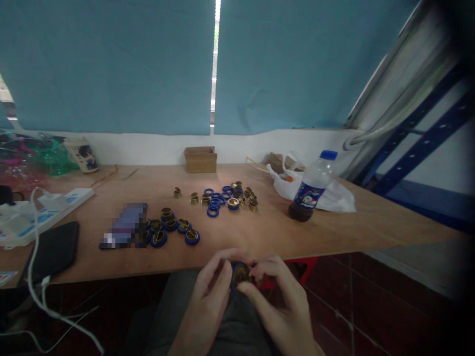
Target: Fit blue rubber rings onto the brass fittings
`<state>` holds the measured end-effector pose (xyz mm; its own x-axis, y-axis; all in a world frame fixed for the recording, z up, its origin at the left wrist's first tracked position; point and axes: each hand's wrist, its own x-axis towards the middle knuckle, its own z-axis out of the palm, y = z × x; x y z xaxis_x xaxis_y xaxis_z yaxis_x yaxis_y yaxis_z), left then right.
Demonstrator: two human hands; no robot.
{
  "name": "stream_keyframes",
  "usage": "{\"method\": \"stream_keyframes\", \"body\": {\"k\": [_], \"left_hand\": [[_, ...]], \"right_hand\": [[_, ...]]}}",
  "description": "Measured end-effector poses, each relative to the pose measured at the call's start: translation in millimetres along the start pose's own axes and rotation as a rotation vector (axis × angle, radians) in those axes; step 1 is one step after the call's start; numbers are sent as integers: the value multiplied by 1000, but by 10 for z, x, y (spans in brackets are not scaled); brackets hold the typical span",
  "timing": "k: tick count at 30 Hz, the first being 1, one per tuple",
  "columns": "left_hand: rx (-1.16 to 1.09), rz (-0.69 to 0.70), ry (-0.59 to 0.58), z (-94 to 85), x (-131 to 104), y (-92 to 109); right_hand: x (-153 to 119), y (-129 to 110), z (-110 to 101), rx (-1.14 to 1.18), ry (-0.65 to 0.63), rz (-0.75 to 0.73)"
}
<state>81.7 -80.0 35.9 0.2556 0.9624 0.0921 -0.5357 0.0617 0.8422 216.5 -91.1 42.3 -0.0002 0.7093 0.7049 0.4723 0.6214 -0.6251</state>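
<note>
Over my lap, just off the table's front edge, both hands hold a round brass-coloured metal piece with a blue ring [242, 275] around it. My left hand [212, 287] grips its left side between thumb and fingers. On the right, my right hand [282, 294] has the thumb on the piece's face and the fingers at its upper edge. Beyond my hands on the table lie loose blue rings [213, 211] and loose brass pieces [194, 198]. To the left sits a group of brass pieces set in blue rings [192, 236].
A phone [126, 225] lies left of the joined pieces. Farther left are a power strip [70, 202], white cables and a dark pad [55, 249]. A small cardboard box [201, 160] and paper cup [82, 155] stand behind. At right, a cola bottle [309, 193] stands by a white bag [336, 195].
</note>
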Motion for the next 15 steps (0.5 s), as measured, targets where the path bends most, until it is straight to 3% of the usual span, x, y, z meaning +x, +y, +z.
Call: {"method": "stream_keyframes", "body": {"k": [10, 15], "left_hand": [[166, -10, -26, -139, -6, -8], [264, 18, -68, -133, -22, 64]], "right_hand": [[-52, 57, 68, 166, -19, 220], [-42, 64, 94, 434, -141, 525]]}}
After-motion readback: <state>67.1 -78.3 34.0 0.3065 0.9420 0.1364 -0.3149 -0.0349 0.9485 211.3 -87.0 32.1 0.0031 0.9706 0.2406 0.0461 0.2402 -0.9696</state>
